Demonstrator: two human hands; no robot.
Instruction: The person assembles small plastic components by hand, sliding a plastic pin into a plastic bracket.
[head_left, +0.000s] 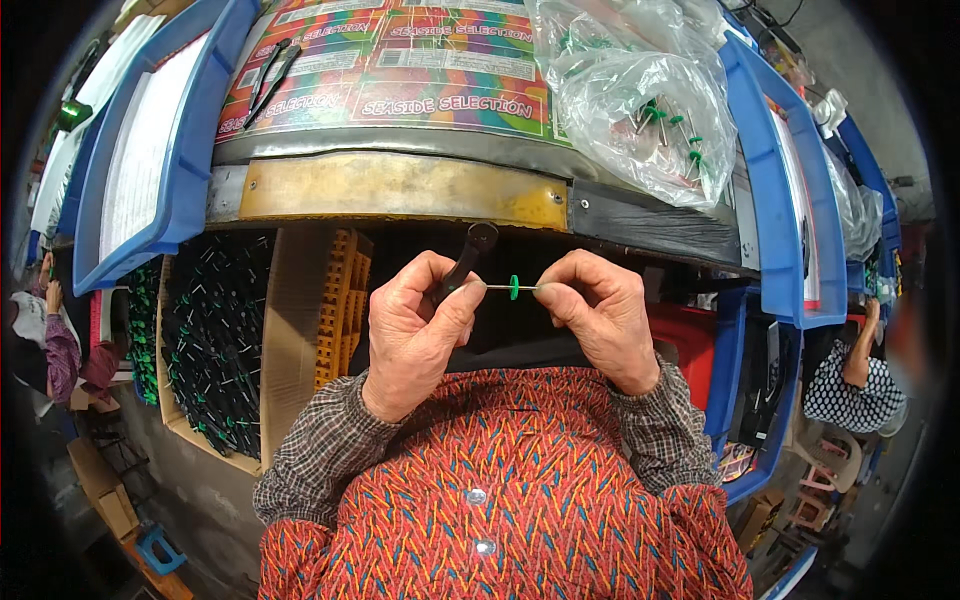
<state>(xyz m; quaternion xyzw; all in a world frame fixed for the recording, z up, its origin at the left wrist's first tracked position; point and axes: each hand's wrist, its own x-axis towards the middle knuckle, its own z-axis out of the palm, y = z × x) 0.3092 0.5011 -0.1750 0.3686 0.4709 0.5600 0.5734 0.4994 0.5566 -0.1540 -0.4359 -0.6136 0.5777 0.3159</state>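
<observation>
Workbench (400,190) ahead; left hand (415,325) holds black handle (468,259); right hand (603,312) pinches rod (498,287).

Ahead of you, on bench (400,144): multicoloured printed sheet (330,75), same two-word heading repeated across it in pale, outlined capitals (447,107), legible and upright to you. Pale strips (470,64) above headings carry fine print, too small for you to read; barcodes (391,58) at strips' left ends. To your left, white papers (135,160) in blue tray (190,150): faint markings, unreadable from your view.
</observation>
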